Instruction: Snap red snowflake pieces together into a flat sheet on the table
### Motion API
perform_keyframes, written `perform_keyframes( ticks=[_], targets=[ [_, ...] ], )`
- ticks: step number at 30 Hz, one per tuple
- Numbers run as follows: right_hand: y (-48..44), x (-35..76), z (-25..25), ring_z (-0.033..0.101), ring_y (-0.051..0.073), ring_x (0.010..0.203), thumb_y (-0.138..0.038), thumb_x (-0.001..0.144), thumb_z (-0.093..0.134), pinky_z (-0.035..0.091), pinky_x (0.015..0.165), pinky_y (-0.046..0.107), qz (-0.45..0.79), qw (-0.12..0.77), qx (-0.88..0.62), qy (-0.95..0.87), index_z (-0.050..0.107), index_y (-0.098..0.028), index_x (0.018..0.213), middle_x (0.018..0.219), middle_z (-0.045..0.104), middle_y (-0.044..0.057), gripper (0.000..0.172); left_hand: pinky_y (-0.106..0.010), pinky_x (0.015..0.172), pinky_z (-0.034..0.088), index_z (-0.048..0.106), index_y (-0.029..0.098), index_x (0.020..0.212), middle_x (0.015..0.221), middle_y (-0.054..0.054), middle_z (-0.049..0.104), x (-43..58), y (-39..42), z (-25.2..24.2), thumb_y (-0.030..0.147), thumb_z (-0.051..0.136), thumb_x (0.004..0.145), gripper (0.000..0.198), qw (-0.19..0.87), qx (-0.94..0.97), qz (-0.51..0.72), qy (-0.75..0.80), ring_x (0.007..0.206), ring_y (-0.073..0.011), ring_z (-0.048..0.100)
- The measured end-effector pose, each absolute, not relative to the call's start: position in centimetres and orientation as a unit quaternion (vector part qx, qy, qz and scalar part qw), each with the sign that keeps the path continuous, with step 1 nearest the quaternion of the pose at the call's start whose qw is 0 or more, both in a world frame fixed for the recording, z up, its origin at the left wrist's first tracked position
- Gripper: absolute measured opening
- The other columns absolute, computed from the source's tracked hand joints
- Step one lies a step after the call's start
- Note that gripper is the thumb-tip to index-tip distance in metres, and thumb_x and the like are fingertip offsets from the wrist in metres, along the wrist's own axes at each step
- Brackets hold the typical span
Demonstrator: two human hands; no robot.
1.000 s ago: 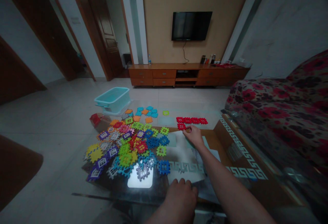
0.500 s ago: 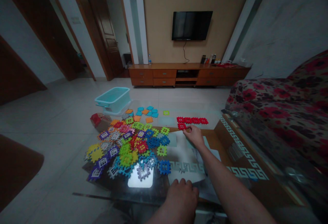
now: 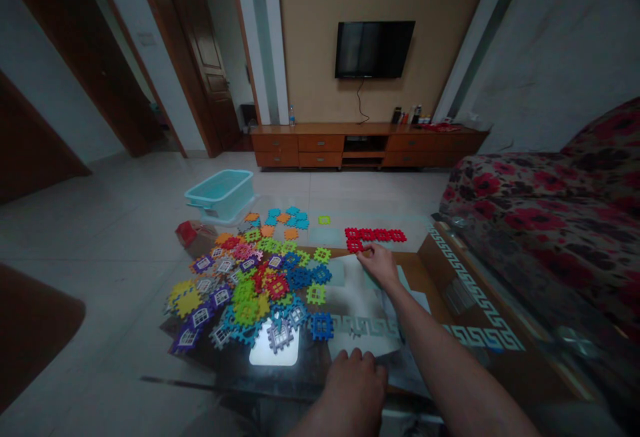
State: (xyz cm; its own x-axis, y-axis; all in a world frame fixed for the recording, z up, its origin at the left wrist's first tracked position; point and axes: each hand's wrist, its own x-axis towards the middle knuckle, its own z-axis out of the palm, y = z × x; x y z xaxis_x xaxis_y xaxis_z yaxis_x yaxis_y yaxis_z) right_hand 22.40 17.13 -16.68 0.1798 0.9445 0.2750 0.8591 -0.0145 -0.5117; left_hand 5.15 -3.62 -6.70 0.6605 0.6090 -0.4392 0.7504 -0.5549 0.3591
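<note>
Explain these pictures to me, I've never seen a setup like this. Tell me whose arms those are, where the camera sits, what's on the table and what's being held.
There is no machine here. These are a person's own two bare arms, seen from a camera worn on their head, and all three pictures come from that one view, looking forward and down.

The surface is a glass-topped table with a patterned border. On it lies a heap of multicoloured plastic lattice tiles. The right hand reaches towards a row of red plastic tiles, its fingertips right by them, but I cannot tell whether it grips one. The left hand rests near the table's near edge and shows nothing held.
</note>
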Motion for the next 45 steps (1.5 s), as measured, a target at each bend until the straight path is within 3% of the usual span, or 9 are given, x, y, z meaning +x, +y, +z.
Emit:
perform_keyframes(
  ticks=[45],
  targets=[
    [17.4, 22.5, -17.0, 0.065, 0.021, 0.075, -0.039, 0.078, 0.063, 0.045, 0.073, 0.029, 0.067, 0.302, -0.707, -0.636, 0.072, -0.019, 0.09, 0.081, 0.072, 0.006, 0.025, -0.053, 0.092, 0.05, 0.062, 0.01, 0.122, 0.119, -0.021, 0.065, 4.9, -3.7, -6.5, 0.019, 0.064, 0.079, 0.044, 0.263, 0.874, -0.12, 0.39, 0.113, -0.0374, 0.059]
  ],
)
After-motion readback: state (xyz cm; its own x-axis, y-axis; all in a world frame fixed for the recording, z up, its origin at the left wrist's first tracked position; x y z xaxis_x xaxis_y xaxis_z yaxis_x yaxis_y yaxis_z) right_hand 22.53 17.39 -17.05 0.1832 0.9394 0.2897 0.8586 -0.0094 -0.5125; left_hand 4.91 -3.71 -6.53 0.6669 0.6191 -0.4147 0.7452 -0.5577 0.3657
